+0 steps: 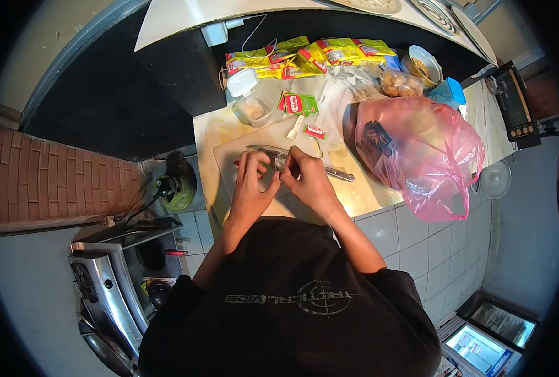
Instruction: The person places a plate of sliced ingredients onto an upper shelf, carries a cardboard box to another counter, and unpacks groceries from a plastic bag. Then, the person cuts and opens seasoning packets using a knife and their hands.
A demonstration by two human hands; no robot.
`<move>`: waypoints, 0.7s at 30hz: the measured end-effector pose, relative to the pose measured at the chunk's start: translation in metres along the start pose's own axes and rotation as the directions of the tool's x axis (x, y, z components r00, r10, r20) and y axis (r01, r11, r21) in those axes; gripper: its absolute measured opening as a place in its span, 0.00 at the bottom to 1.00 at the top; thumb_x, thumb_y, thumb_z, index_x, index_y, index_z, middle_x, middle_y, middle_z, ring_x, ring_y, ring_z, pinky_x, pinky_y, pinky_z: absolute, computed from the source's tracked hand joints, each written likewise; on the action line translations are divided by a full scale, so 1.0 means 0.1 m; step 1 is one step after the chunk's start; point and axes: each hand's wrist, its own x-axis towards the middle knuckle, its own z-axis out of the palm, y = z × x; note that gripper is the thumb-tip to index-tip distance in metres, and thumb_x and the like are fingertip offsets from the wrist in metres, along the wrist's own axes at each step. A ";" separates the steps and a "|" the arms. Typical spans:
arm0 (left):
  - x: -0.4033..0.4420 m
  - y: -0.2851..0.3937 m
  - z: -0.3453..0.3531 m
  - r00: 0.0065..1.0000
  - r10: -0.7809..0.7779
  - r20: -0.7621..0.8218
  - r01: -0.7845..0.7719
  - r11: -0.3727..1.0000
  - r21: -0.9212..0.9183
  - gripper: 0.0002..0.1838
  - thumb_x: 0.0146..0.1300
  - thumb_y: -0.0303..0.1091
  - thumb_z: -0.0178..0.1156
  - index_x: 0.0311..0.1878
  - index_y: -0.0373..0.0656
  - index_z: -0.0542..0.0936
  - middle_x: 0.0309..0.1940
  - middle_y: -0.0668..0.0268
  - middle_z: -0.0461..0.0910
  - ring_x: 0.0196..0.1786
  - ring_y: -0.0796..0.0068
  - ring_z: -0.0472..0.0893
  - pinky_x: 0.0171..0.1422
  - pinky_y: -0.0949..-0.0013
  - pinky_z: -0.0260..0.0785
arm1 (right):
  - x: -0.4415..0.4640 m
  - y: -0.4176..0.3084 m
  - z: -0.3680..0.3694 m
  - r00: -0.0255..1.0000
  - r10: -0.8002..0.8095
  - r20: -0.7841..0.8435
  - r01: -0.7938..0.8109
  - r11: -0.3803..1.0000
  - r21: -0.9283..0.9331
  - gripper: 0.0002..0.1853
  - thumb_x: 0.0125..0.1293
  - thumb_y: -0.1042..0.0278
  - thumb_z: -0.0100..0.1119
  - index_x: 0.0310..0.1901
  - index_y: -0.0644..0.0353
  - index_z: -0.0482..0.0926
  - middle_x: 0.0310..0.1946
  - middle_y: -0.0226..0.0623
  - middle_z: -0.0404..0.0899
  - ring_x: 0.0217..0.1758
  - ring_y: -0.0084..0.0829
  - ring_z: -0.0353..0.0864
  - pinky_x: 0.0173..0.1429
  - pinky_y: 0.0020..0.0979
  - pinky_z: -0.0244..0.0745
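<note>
My left hand [252, 185] and my right hand [311, 185] meet over a pale cutting board [225, 154]. Both have their fingers closed in a pinch around something small and pale between them, too small and hidden to name. A speck of red shows by the left fingertips. Beneath the hands a knife [340, 175] lies across the board, its dark blade pointing left and its handle to the right. Just beyond are a small red sachet [315, 132], a pale flat stick-like piece [295, 127] and green-and-red packets [299, 103].
A clear tub [252, 110] with pale contents stands behind the board. Yellow packets [339, 51] line the back wall. On the right sit a pink plastic bag [417, 154], a bag of brown pieces [401, 83], a bowl [422, 65] and a blue-lidded container [449, 92].
</note>
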 end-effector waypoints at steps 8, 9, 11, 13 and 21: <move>0.10 -0.05 -0.05 0.957 0.267 0.111 -0.275 0.959 0.063 0.39 0.44 0.23 0.73 0.62 0.43 0.66 0.61 0.54 0.66 0.59 0.51 0.74 0.60 0.56 0.71 | 0.02 -0.15 -0.10 0.989 -0.001 0.146 -0.034 0.971 0.237 0.07 0.59 0.82 0.58 0.37 0.64 0.71 0.22 0.38 0.74 0.26 0.25 0.75 0.34 0.30 0.73; 0.11 -0.10 -0.01 0.960 0.268 0.079 -0.268 0.963 -0.004 0.38 0.44 0.22 0.73 0.60 0.42 0.67 0.60 0.54 0.67 0.59 0.50 0.74 0.60 0.54 0.70 | 0.01 -0.16 -0.07 0.993 -0.067 0.099 0.045 0.975 0.216 0.08 0.59 0.83 0.58 0.38 0.64 0.71 0.24 0.39 0.75 0.27 0.28 0.77 0.35 0.30 0.73; 0.10 -0.16 0.06 0.978 0.201 0.057 -0.201 0.980 -0.013 0.37 0.43 0.22 0.73 0.59 0.42 0.67 0.58 0.54 0.68 0.58 0.49 0.74 0.59 0.54 0.70 | 0.00 -0.17 -0.07 0.990 -0.135 0.051 0.123 0.974 0.189 0.08 0.60 0.84 0.57 0.39 0.64 0.71 0.27 0.40 0.76 0.28 0.31 0.78 0.35 0.30 0.74; 0.09 -0.18 0.10 0.991 0.129 0.037 -0.129 0.991 -0.023 0.35 0.43 0.21 0.73 0.57 0.41 0.68 0.56 0.53 0.69 0.57 0.48 0.74 0.59 0.53 0.70 | -0.01 -0.20 -0.08 0.975 -0.223 0.010 0.223 0.974 0.036 0.08 0.61 0.82 0.59 0.41 0.64 0.74 0.33 0.42 0.77 0.33 0.38 0.81 0.37 0.33 0.76; 0.09 -0.16 0.09 0.945 0.277 -0.173 -0.288 0.957 -0.038 0.30 0.44 0.18 0.69 0.51 0.40 0.68 0.49 0.54 0.70 0.50 0.50 0.74 0.54 0.56 0.68 | -0.18 -0.45 -0.08 0.951 -0.307 -0.028 0.297 0.938 -0.181 0.12 0.60 0.75 0.65 0.46 0.60 0.81 0.45 0.40 0.72 0.41 0.40 0.79 0.45 0.38 0.75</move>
